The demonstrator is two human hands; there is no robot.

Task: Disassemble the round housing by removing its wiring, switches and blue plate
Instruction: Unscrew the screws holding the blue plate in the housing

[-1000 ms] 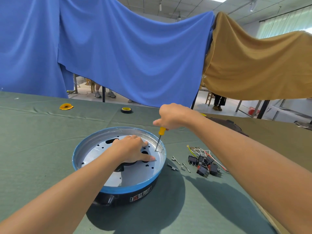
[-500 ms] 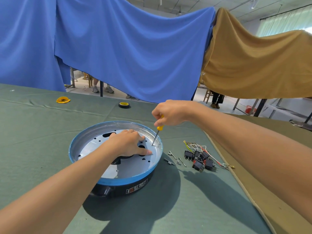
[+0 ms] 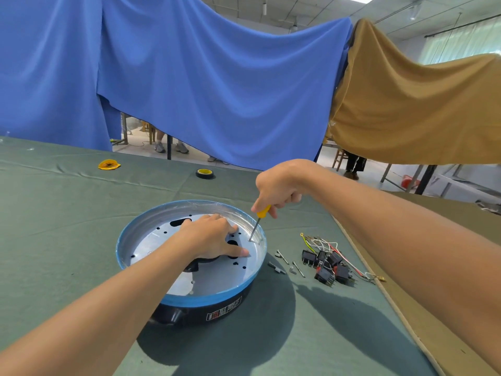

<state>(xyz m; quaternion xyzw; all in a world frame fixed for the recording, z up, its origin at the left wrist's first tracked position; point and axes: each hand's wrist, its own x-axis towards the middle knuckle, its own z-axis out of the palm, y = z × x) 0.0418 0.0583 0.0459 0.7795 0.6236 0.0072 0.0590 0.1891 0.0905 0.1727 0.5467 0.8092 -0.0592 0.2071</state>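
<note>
Round housing (image 3: 217,308) sits on the table (image 3: 67,213) under the left hand (image 3: 211,237), fingers spread flat on its blue plate (image 3: 217,278). The right hand (image 3: 279,185) grips a screwdriver (image 3: 256,226), tip just beyond the left thumb. Switches (image 3: 325,264) and wiring (image 3: 322,244) lie out, right of both hands; by my guess only the plate remains.

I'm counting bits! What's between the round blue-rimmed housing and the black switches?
In the head view, a few loose grey screws lie on the green tablecloth between housing and switches.
</note>
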